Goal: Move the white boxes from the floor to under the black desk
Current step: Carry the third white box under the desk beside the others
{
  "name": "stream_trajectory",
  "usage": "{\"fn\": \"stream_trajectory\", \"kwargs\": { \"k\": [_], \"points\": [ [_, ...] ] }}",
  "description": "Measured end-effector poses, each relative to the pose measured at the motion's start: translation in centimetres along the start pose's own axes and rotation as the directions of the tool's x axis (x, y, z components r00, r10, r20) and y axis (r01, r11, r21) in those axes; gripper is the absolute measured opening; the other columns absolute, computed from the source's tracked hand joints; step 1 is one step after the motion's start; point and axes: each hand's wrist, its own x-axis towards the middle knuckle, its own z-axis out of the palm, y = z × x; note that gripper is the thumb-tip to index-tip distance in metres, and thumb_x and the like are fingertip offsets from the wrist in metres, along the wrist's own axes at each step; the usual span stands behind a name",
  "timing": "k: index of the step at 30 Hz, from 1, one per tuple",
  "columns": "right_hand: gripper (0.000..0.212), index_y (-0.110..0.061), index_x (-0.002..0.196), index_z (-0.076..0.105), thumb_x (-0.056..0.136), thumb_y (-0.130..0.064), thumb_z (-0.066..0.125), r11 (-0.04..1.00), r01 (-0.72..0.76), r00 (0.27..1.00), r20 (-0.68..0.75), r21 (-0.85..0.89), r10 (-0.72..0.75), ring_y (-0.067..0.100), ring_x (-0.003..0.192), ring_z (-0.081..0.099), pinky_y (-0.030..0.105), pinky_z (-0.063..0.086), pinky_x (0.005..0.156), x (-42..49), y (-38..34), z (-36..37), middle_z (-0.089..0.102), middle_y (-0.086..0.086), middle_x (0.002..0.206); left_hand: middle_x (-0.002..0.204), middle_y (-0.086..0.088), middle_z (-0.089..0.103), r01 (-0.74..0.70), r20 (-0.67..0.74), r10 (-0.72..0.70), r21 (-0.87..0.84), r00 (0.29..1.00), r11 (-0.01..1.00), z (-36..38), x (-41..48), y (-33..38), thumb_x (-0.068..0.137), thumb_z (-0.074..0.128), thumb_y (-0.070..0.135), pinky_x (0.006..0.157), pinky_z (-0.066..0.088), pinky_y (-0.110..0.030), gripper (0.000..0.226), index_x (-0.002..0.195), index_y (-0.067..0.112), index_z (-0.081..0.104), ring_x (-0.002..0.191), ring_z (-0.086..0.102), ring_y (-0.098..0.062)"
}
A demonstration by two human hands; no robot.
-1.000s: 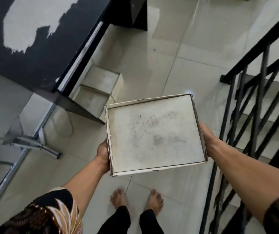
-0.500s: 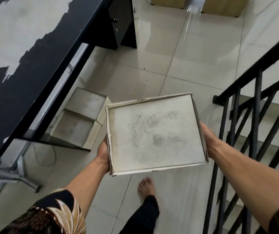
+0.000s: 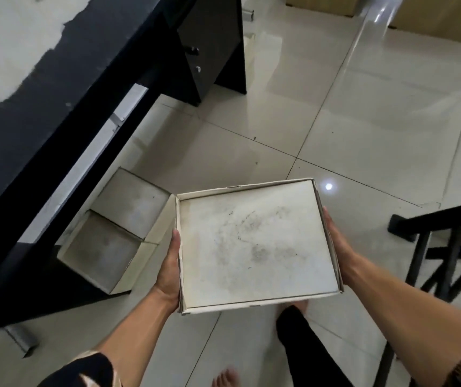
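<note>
Glossy pale floor tiles (image 3: 335, 121) spread open and bare ahead and to the right, and above them a shallow white box (image 3: 254, 247) is carried level, its open face up, showing only grey smudges and scuffs. The left hand (image 3: 169, 272) grips its left wall with the thumb laid along the edge; the right hand (image 3: 335, 247) clasps the opposite wall, and the fingers of both are hidden beneath. Its far left corner now overlaps, in view, the two white boxes (image 3: 131, 205) lying side by side on the floor beneath the black desk (image 3: 56, 113); half a second ago there was a gap between them. Beyond them stands the desk's drawer unit (image 3: 209, 46). At the right the black stair railing (image 3: 446, 247) has slid towards the frame edge. Brown cartons (image 3: 433, 18) sit at the far end.
</note>
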Motion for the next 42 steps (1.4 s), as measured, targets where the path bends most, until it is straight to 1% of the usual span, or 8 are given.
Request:
{"fn": "stream_trajectory", "kwargs": {
  "k": [7, 23, 26, 30, 34, 38, 40, 42],
  "points": [
    [0.083, -0.022, 0.111, 0.078, 0.078, -0.088, 0.040, 0.979, -0.094, 0.993, 0.059, -0.180, 0.106, 0.034, 0.102, 0.073, 0.041, 0.061, 0.071, 13.6, -8.6, -2.1, 0.073, 0.014, 0.118, 0.112, -0.005, 0.077, 0.133, -0.299, -0.127, -0.001, 0.946, 0.991, -0.2, 14.2, 0.1, 0.092, 0.043, 0.066, 0.067, 0.062, -0.033, 0.058, 0.098, 0.024, 0.082, 0.098, 0.075, -0.021],
    [0.072, -0.019, 0.114, 0.075, 0.082, -0.079, 0.049, 0.837, 0.010, 1.000, 0.010, -0.547, -0.006, 0.030, 0.093, 0.075, 0.039, 0.059, 0.075, 38.2, -10.5, -1.1, 0.077, 0.011, 0.109, 0.127, -0.016, 0.066, -0.061, -0.624, 0.041, -0.011, 0.780, 0.998, -10.0, 34.2, -4.6, 0.098, 0.039, 0.061, 0.091, 0.051, -0.042, 0.065, 0.132, 0.010, 0.060, 0.111, 0.065, -0.032],
    [0.085, -0.010, 0.110, 0.073, 0.066, -0.083, 0.063, 0.705, 0.053, 0.985, -0.079, -0.707, -0.154, 0.031, 0.091, 0.074, 0.042, 0.059, 0.083, 41.3, -10.8, 0.5, 0.076, 0.012, 0.104, 0.128, -0.016, 0.066, -0.099, -0.652, 0.065, -0.015, 0.756, 0.995, -11.9, 36.9, -5.3, 0.098, 0.040, 0.062, 0.097, 0.052, -0.047, 0.066, 0.132, 0.008, 0.061, 0.114, 0.065, -0.034],
    [0.099, -0.016, 0.120, 0.065, 0.056, -0.092, 0.059, 0.198, 0.082, 0.941, 0.010, -0.977, -0.337, 0.031, 0.107, 0.064, 0.036, 0.051, 0.093, 43.7, -10.8, 2.1, 0.070, 0.007, 0.116, 0.143, -0.017, 0.055, -0.045, -0.712, 0.095, 0.089, 0.696, 0.995, -13.5, 39.8, -5.8, 0.097, 0.036, 0.065, 0.108, 0.044, -0.052, 0.076, 0.144, 0.006, 0.048, 0.129, 0.055, -0.035],
    [0.090, -0.022, 0.115, 0.055, 0.053, -0.086, 0.069, 0.096, 0.058, 0.925, 0.017, -0.994, -0.380, 0.028, 0.104, 0.063, 0.035, 0.051, 0.082, 44.9, -9.1, 2.6, 0.068, 0.003, 0.109, 0.151, -0.017, 0.046, 0.092, -0.780, 0.090, 0.186, 0.620, 0.978, -14.0, 41.2, -7.3, 0.098, 0.025, 0.067, 0.115, 0.035, -0.049, 0.080, 0.148, 0.006, 0.041, 0.138, 0.044, -0.037],
    [0.087, -0.019, 0.117, 0.049, 0.061, -0.083, 0.067, 0.080, 0.001, 0.910, -0.032, -0.997, -0.414, 0.032, 0.107, 0.061, 0.039, 0.052, 0.085, 44.6, -8.3, 3.4, 0.065, 0.008, 0.113, 0.133, -0.022, 0.056, 0.478, -0.851, 0.424, 0.524, 0.308, 0.705, -13.1, 41.2, -6.5, 0.102, 0.032, 0.052, 0.091, 0.046, -0.045, 0.058, 0.132, 0.005, 0.045, 0.116, 0.058, -0.041],
    [0.087, -0.018, 0.117, 0.047, 0.063, -0.082, 0.067, 0.078, -0.041, 0.886, -0.072, -0.996, -0.458, 0.033, 0.109, 0.061, 0.040, 0.052, 0.084, 44.6, -8.0, 4.0, 0.064, 0.009, 0.115, 0.141, -0.018, 0.045, 0.511, -0.717, 0.629, 0.677, 0.300, 0.530, -12.4, 41.3, -5.1, 0.099, 0.045, 0.046, 0.092, 0.046, -0.046, 0.056, 0.142, 0.011, 0.033, 0.122, 0.052, -0.040],
    [0.091, -0.018, 0.122, 0.044, 0.061, -0.081, 0.070, 0.155, -0.106, 0.869, -0.168, -0.982, -0.465, 0.035, 0.115, 0.058, 0.044, 0.049, 0.093, 44.6, -8.0, 4.9, 0.060, 0.011, 0.121, 0.161, -0.013, 0.020, 0.529, -0.538, 0.707, 0.805, 0.459, 0.269, -12.3, 42.2, -3.5, 0.097, 0.047, 0.049, 0.112, 0.033, -0.047, 0.073, 0.156, 0.022, 0.013, 0.142, 0.032, -0.036]
  ]
}}
